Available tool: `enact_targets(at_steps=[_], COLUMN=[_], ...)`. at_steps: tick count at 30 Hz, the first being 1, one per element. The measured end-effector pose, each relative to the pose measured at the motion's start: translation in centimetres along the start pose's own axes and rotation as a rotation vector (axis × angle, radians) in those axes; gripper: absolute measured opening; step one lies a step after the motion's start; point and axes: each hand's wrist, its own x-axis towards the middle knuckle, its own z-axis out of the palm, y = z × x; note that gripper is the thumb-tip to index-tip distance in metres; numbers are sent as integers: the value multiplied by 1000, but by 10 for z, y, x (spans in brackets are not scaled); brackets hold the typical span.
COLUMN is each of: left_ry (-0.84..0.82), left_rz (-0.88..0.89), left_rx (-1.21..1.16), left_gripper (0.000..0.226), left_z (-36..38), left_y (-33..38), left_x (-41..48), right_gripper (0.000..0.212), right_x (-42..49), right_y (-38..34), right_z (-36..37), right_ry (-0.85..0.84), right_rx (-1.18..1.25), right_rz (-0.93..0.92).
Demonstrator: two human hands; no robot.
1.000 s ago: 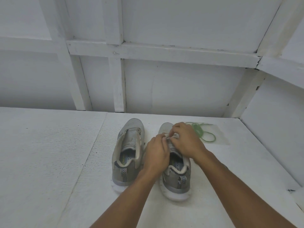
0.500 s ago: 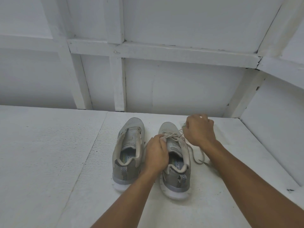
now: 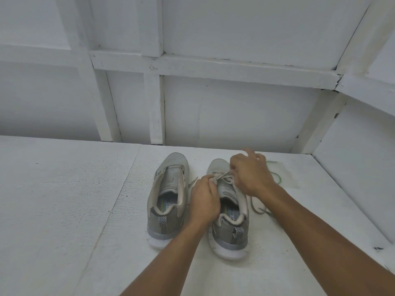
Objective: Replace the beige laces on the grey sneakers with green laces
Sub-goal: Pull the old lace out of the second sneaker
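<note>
Green laces (image 3: pixel 278 178) behind right hand (image 3: pixel 252 176)

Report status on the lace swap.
Left hand and right hand pinch beige lace on right sneaker. Left sneaker shows no lace. Green laces lie beyond.

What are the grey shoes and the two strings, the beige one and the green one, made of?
The grey sneakers look like matte knit mesh, going by the finely dotted toe; their white soles look like foam or rubber. The beige lace seems to be limp woven fabric. The green lace is a thin cord, probably woven too.
</note>
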Motion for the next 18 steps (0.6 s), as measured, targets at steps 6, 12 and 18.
enact_targets(at_steps=[6,12,18], left_ry=[-12,-4,-3], left_rz=[3,17,25], left_rx=[24,11,1], left_gripper=[34,33,33], left_z=[-3,-4,-3], left_y=[3,3,-1], left_x=[-2,-1,0], right_gripper=[21,31,20], right_x=[4,0,-1], right_y=[23,-13,-18], right_z=[-13,-4,6], right_ry=[122,-44,-71], right_rx=[-2,76,-3], right_rz=[191,-78,-98])
